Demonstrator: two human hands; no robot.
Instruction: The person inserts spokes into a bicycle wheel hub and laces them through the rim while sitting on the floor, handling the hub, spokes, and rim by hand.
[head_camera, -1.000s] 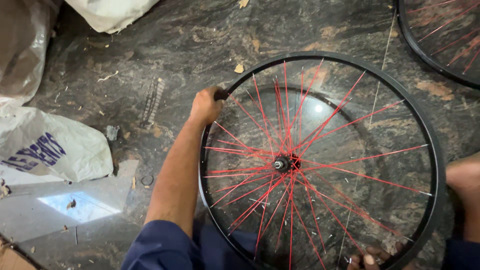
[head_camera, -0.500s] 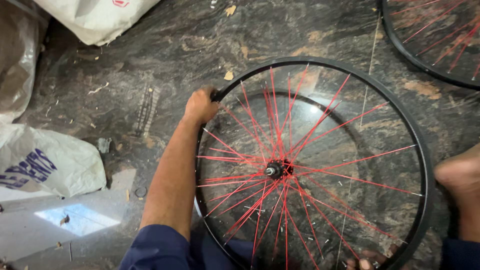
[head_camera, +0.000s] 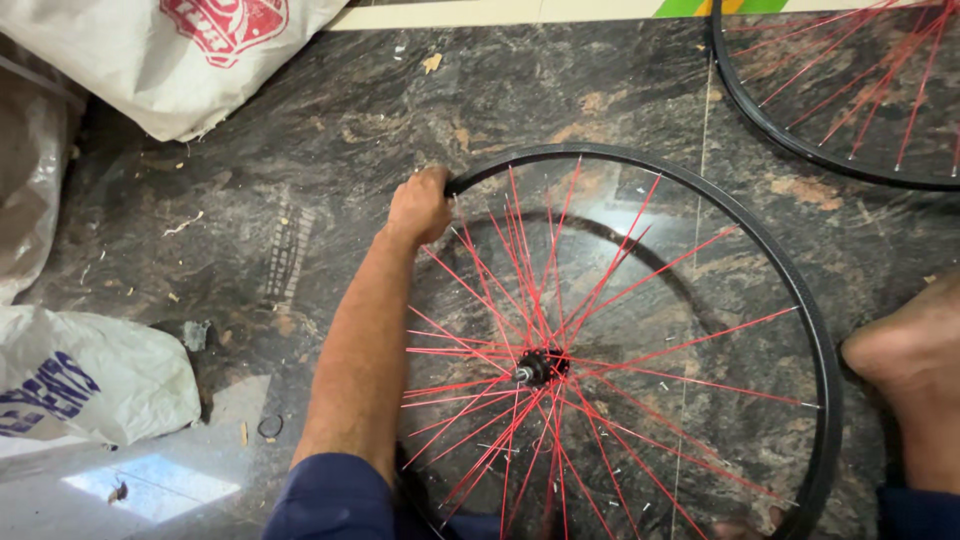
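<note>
While gripping the black rim at its upper left, left hand closed around the wheel, fingers curled over the rim's edge and pressed together, forearm running down along the wheel's left side to a dark blue sleeve. Wheel lying on a dark marbled floor, red spokes fanning out from a black hub near its middle. Right hand against the wheel's right edge, touching the outside of the rim; its fingers hidden behind the rim and cut by the frame, so cannot tell whether spread or closed. Second wheel with the same black rim and red spokes up and to the right of the held wheel, well apart from it, mostly out of frame. White sack with red print up and to the left of the wheel, another white bag with blue print far to its left, near the frame's edge. Small ring on the floor just left of the forearm, with scattered chips and scraps of debris between the bags and the wheel.
</note>
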